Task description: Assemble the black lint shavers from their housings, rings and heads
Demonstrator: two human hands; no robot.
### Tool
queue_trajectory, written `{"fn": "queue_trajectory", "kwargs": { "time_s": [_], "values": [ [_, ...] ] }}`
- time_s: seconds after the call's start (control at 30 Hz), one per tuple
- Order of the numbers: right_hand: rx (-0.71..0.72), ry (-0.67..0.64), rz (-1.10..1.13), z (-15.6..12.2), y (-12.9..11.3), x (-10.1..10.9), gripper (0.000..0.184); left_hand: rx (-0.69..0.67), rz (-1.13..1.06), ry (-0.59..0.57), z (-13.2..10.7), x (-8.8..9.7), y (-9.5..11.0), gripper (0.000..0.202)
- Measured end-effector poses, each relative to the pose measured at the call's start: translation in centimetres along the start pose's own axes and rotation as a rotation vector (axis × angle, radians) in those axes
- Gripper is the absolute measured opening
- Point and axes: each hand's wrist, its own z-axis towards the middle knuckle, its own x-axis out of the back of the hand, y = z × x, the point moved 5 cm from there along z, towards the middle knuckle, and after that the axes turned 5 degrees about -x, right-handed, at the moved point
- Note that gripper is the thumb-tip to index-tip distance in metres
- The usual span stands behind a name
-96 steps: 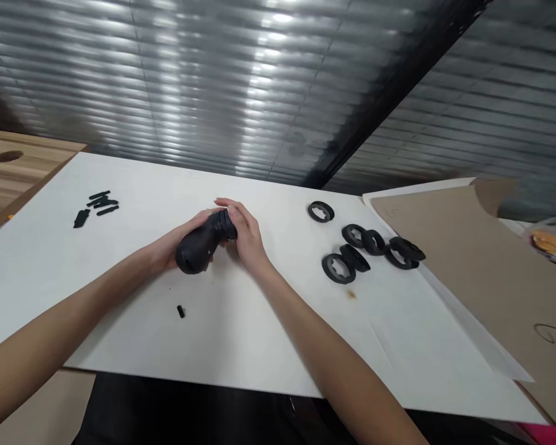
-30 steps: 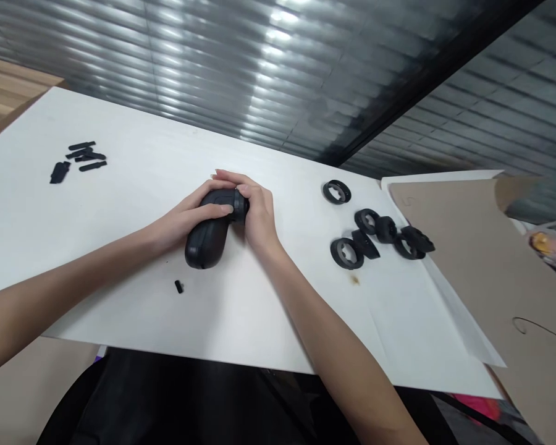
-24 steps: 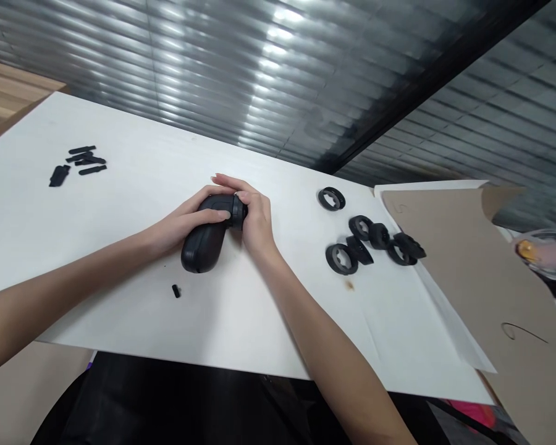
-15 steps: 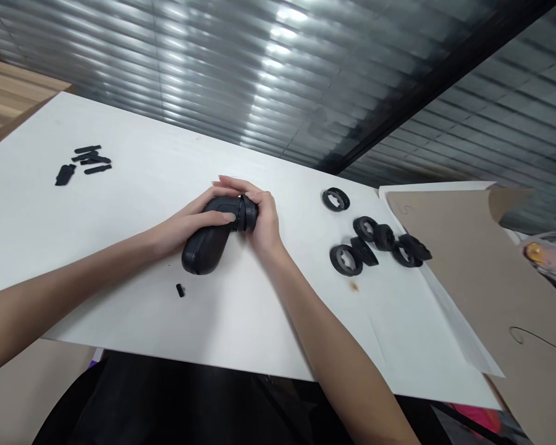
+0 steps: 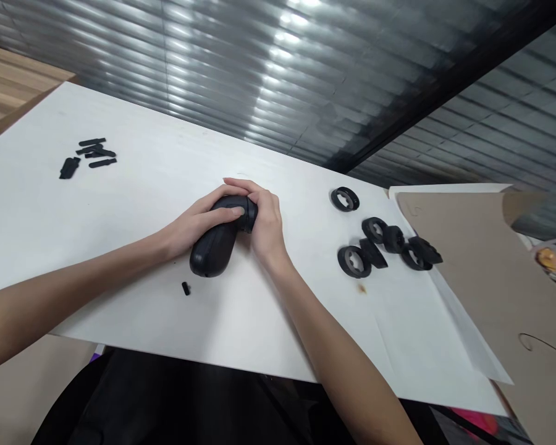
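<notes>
Black handle (image 5: 208, 256) on white sheet (image 5: 120, 309), ribbed wall (image 5: 259, 93) beyond.

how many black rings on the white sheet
7: one ring set apart, six rings clustered beside the brown card, overlapping, so another may be hidden

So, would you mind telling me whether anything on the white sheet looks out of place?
Yes: a small brown stain marks the white sheet just below the black rings, and one small black piece lies alone, apart from the other strips.
</notes>
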Motion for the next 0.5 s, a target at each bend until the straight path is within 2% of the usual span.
{"fn": "queue_trajectory", "kwargs": {
  "time_s": [0.2,0.37,0.5],
  "values": [
    [0.009,0.001,-0.110,-0.1,-0.4,0.1,0.038,-0.042,-0.030,0.027,-0.1,-0.4,-0.1,0.028],
    [0.011,0.053,-0.074,-0.5,0.3,-0.2,0.033,0.022,-0.064,0.039,-0.2,-0.3,-0.3,0.027],
    [-0.009,0.153,-0.023,-0.9,0.8,-0.2,0.028,0.138,-0.169,0.076,-0.3,-0.2,-0.4,0.042]
  ]
}}
